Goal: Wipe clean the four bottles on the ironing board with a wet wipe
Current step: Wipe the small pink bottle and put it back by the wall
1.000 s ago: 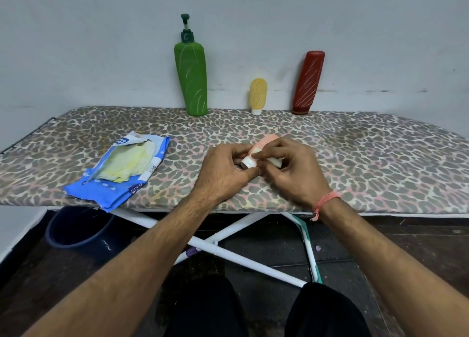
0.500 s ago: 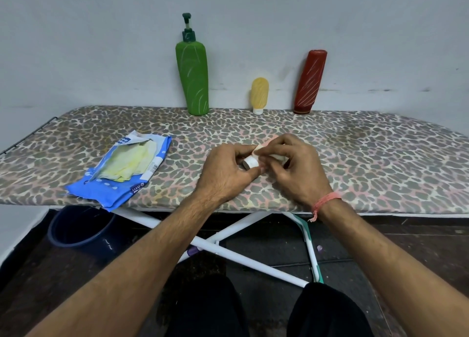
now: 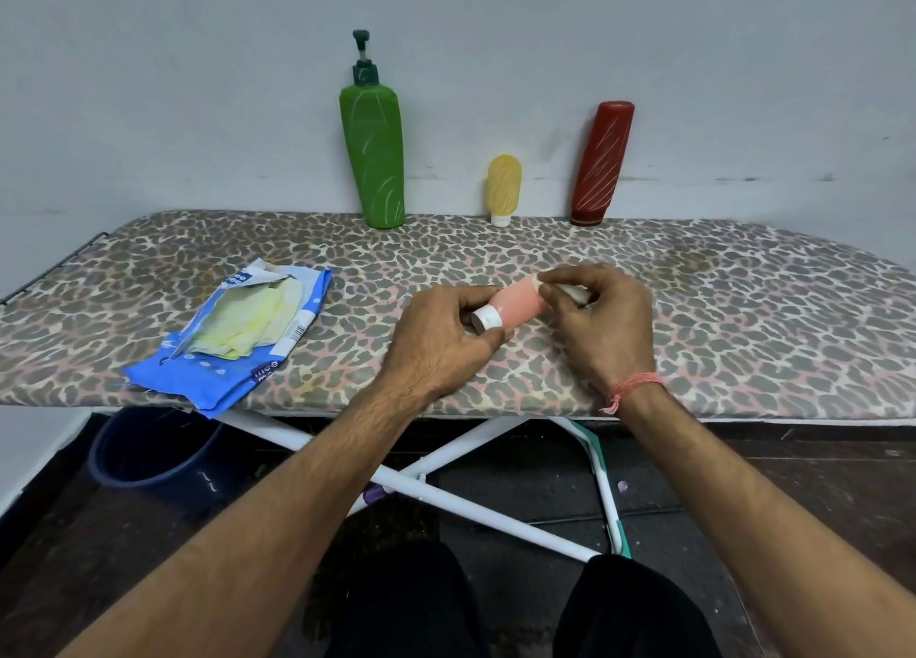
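My left hand (image 3: 441,330) pinches the white cap end of the pink bottle (image 3: 518,304), thumb and fingers curled round it, bottle lying on its side just above the ironing board (image 3: 743,310), near the front edge. My right hand (image 3: 602,320) grips the far end of that bottle with the wet wipe (image 3: 575,291) bunched under the fingers. Only a pale scrap of wipe shows.

Handling guess: small plastic tube, light, probably squeezable, and slick once wet. Holding it at the cap is the stiffest spot, so best keep the pinch there and rub along the body; squeezing mid-body could deform it or let it slip.

The other three stand at the back against the wall: green pump bottle (image 3: 372,161), small yellow bottle (image 3: 503,186) cap down, red bottle (image 3: 601,161) leaning. The green one looks tall and top-heavy, so I'd take it by the body, not the pump.

Wipe pack (image 3: 238,340) lies open on the board's left, overhanging the edge.

Hard to tell: how much of the wipe is in my palm, whether the pink bottle's far end touches the board, and whether the cap is fully closed. Blue bucket (image 3: 148,454) below is partly hidden by the board.
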